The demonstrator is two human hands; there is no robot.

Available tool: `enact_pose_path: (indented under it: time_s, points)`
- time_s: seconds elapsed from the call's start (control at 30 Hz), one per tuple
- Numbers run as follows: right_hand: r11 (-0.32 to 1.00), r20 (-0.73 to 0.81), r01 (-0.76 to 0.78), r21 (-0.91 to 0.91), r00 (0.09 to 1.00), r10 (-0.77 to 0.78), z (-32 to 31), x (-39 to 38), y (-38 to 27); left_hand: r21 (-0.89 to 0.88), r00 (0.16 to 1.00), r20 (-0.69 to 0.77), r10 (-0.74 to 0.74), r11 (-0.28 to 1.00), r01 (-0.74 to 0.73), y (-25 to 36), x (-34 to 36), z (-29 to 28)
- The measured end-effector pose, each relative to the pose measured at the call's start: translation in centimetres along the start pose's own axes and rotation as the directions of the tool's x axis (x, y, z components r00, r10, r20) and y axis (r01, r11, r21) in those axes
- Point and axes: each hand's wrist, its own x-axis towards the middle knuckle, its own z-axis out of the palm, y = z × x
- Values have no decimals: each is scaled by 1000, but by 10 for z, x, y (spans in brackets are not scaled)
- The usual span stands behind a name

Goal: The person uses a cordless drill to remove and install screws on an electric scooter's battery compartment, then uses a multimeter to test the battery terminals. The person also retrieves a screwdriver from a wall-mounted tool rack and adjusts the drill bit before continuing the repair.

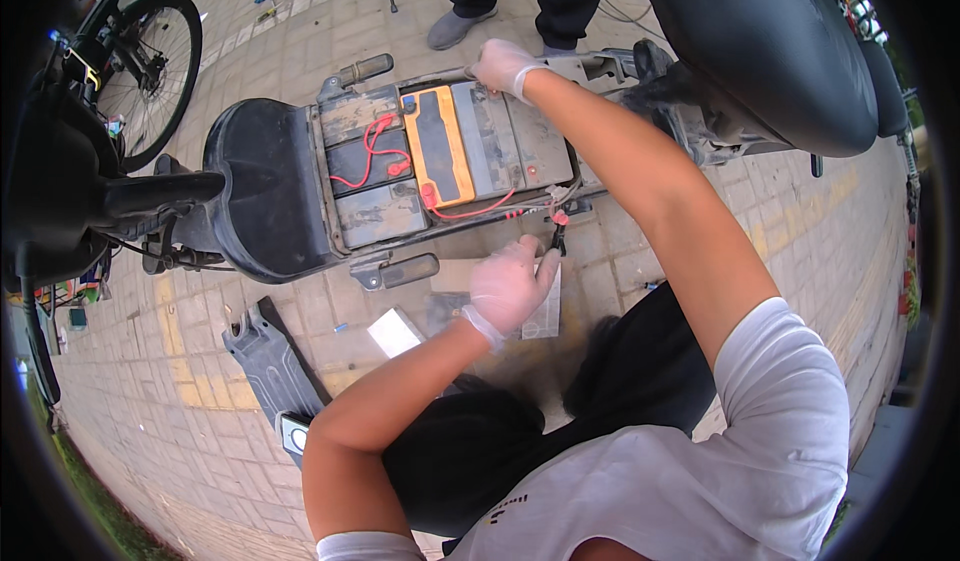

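An electric scooter's battery compartment lies uncovered in front of me, with a row of batteries in it. One battery [433, 148] has an orange casing; a grey battery [488, 136] is beside it. Red wires [372, 146] run over the tops to red terminal caps. My left hand [510, 283], in a thin translucent glove, is closed at the near side of the frame on a black cable connector [559, 240] with a red part at its upper end. My gloved right hand [503, 67] is closed at the compartment's far edge; what its fingers pinch is hidden.
The black seat [770, 51] rises at the right, and a black plastic body panel [265, 191] flanks the batteries at left. Folding footpegs [410, 271] stick out sideways. A loose grey cover [275, 361] and a white box [395, 333] lie on the paving. Another person's shoes [462, 27] stand beyond.
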Motion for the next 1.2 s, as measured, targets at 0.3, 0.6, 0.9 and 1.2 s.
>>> enact_pose_path:
  time_s: [0.3, 0.6, 0.9, 1.2]
  points:
    - [710, 77, 103, 697, 973, -216, -55, -43, 35, 24, 990, -104, -95, 995, 98, -41, 63, -36]
    - [-255, -22, -64, 965, 946, -324, -10, -27, 65, 443, 986, 166, -5, 894, -70, -27, 124, 10]
    - [307, -268, 357, 882, 917, -296, -1, -22, 33, 476, 979, 135, -155, 876, 73, -17, 126, 15]
    - [508, -385, 363, 781, 921, -64, -7, -13, 11, 502, 999, 33, -7, 865, -10, -34, 128, 29]
